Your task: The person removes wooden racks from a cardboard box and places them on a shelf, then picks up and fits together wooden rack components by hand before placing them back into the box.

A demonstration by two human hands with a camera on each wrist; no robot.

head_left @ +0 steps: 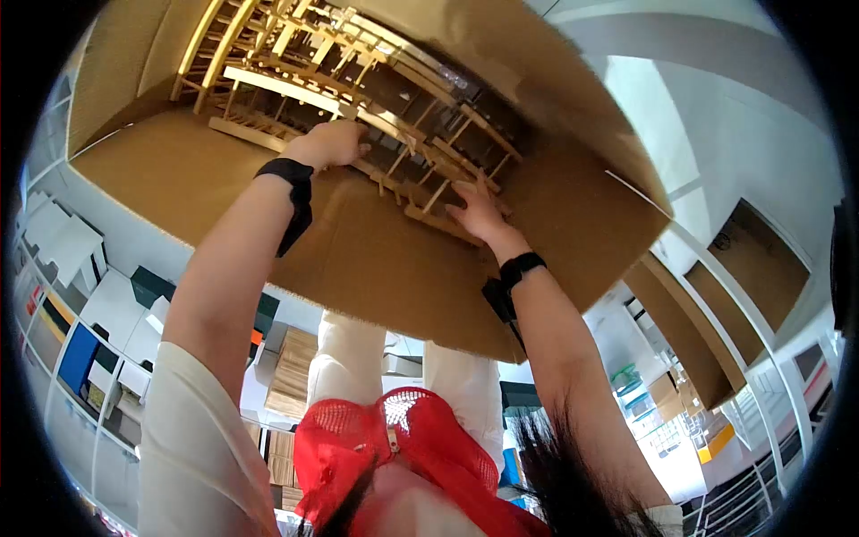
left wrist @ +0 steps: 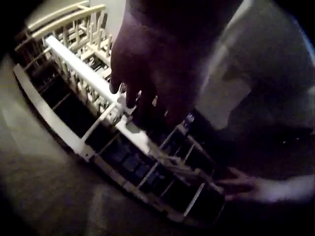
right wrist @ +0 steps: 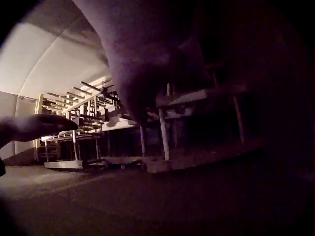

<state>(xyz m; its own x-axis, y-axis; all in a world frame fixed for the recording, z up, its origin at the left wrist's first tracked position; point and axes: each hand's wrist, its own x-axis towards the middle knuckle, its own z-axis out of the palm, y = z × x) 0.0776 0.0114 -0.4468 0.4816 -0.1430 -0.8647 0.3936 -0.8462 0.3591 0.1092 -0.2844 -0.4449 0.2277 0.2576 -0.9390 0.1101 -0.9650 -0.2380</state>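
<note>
Dim and close, the right hand (right wrist: 147, 64) rests its fingers on a rail of the wooden slatted rack (right wrist: 123, 128) standing on cardboard (right wrist: 147, 201), while the left hand's fingertips (right wrist: 39, 127) reach in beside the rack's far end.

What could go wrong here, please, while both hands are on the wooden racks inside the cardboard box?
1. The wooden racks are stacked closely with thin dowels interleaved; lifting one could snag its neighbours or snap a dowel.
2. The left hand grips a rail while the right hand only rests its fingers on a frame, so the lift may tilt.
3. The cardboard box has a loose flap that might bend under the forearms.
</note>
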